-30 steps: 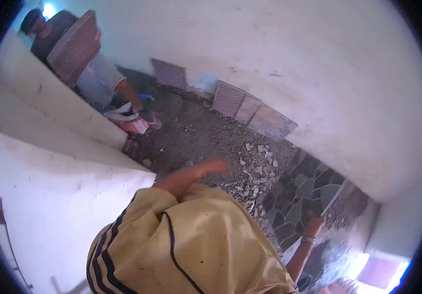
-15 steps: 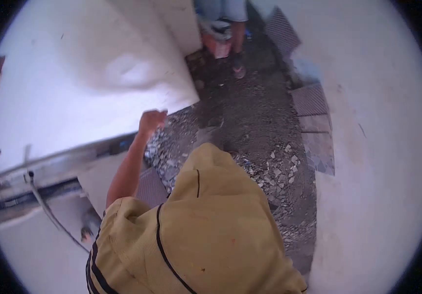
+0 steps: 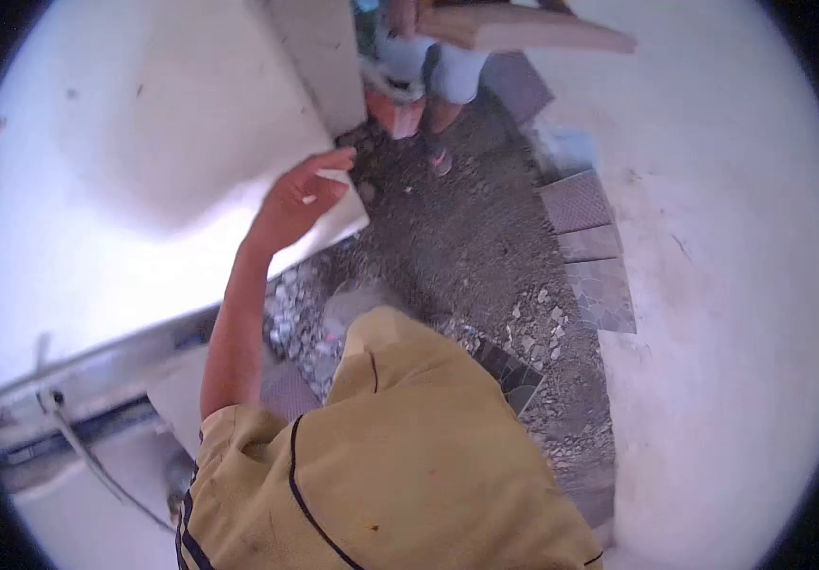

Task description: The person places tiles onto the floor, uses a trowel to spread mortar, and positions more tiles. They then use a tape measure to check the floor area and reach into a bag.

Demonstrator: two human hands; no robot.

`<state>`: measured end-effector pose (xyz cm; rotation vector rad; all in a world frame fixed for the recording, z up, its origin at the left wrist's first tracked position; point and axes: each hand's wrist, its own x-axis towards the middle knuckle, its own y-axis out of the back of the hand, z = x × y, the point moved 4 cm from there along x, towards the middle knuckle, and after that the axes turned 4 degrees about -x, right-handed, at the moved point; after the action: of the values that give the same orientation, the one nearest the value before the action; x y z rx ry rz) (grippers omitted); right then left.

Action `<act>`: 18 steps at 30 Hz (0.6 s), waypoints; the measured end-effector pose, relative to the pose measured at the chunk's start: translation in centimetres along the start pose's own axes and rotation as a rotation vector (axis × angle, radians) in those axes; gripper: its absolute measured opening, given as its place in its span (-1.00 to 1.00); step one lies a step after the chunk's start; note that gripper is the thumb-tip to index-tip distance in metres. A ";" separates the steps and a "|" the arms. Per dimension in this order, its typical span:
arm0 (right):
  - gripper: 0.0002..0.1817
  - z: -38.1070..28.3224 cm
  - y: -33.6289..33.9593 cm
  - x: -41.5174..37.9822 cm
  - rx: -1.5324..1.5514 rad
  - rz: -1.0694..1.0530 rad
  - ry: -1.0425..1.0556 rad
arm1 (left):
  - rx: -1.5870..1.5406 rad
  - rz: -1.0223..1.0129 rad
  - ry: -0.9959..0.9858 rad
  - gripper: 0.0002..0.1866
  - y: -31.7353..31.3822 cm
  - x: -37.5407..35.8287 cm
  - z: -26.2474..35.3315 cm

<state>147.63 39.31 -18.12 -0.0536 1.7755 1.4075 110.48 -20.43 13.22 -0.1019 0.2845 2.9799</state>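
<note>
My left hand (image 3: 300,201) is raised in front of me, thumb and fingers apart with nothing between them. It overlaps the lower corner of the white wall (image 3: 143,237) in this view. My right hand is out of view, hidden beyond my tan shirt (image 3: 428,456). A dark patterned tile (image 3: 507,370) shows at the right side of my body, its near part covered by the shirt. Ahead at the top, another person's hand (image 3: 404,15) is at the end of a light brown flat board (image 3: 523,30).
Broken stone rubble (image 3: 533,328) lies along the dirt path (image 3: 457,218). Several tiles, one a purplish ribbed tile (image 3: 576,201), lean along the right wall (image 3: 714,313). A red bucket (image 3: 395,116) stands by the other person's shoe (image 3: 439,160). A pipe (image 3: 86,446) runs at lower left.
My left hand has risen forward and its fingers have spread. The dark tile has come into sight at my right side, and the board at the top has appeared.
</note>
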 end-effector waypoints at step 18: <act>-0.59 -17.5 -13.5 -26.7 0.330 0.167 -0.585 | 0.020 -0.484 -0.258 -0.15 3.1 2.5 -2.3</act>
<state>161.46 8.12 -11.82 0.6312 1.5060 1.0740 107.64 -23.55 11.34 0.1890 0.2202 2.4738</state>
